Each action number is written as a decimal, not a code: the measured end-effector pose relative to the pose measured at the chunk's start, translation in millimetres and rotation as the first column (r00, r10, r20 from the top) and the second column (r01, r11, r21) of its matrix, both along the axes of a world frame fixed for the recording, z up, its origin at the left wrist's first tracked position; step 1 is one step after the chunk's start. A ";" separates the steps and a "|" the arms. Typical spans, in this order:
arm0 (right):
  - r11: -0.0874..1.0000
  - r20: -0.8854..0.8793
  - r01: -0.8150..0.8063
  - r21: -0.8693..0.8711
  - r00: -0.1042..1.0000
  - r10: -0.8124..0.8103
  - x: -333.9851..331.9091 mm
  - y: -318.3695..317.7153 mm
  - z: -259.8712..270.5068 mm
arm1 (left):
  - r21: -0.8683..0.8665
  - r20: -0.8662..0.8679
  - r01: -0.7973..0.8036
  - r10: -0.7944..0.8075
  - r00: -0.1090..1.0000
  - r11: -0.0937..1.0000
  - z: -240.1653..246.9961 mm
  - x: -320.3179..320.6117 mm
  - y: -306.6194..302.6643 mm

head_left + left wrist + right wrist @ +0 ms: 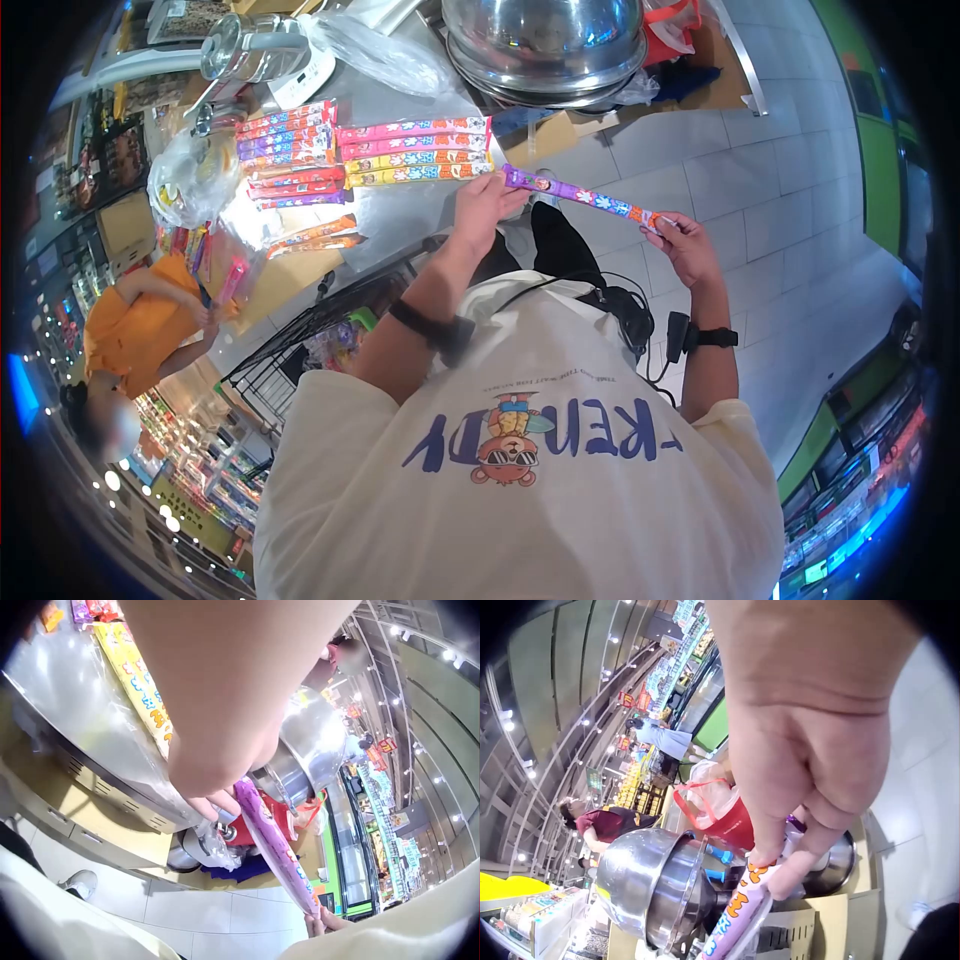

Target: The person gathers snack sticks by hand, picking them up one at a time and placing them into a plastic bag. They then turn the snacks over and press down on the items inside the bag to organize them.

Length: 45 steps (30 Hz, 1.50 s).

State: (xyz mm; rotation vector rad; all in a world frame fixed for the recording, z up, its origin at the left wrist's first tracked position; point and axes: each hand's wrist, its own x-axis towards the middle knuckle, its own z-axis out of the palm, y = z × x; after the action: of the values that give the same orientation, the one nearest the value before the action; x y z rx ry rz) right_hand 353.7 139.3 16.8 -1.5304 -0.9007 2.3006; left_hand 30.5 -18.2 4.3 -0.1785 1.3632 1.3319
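Note:
A long purple candy pack [585,197] is held level between both hands above the floor, just off the counter's edge. My left hand [487,203] pinches its left end, and my right hand [680,240] pinches the right end. In the left wrist view the purple pack [274,847] runs down from my fingers [214,804] to the other hand [322,924]. The right wrist view shows my right fingers [795,870] curled round the pack [739,915]. On the steel counter [400,210] lie rows of similar packs: pink and yellow ones [415,150] and a purple and red stack [290,150].
Large steel bowls [545,45] stand at the counter's far end, with a red bag [672,25] beside them. A wire shopping cart [300,350] sits left of me. A person in orange [140,320] stands at the left. Tiled floor [780,200] lies to the right.

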 end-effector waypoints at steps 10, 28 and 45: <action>0.989 0.085 -0.051 0.140 0.996 0.039 13.6 22.4 -6.0 | -0.195 -0.662 0.048 -0.168 0.730 0.980 -44.8 -33.6 -39.7; 0.919 0.035 -0.372 0.128 0.928 0.371 -38.1 51.8 -28.9 | -0.332 -0.821 0.097 -0.338 0.460 0.938 -42.9 -59.4 -68.0; 0.879 -0.104 -0.475 -0.034 0.877 0.470 -59.1 76.0 -66.6 | -0.526 -0.840 0.569 -0.491 -0.231 0.632 -2.5 -0.7 -52.1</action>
State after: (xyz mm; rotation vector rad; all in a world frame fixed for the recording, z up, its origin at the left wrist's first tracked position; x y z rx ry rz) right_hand 294.6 215.3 -49.8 -1.3185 -1.3141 2.7251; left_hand 29.8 -70.3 1.8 1.6407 2.0891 0.4795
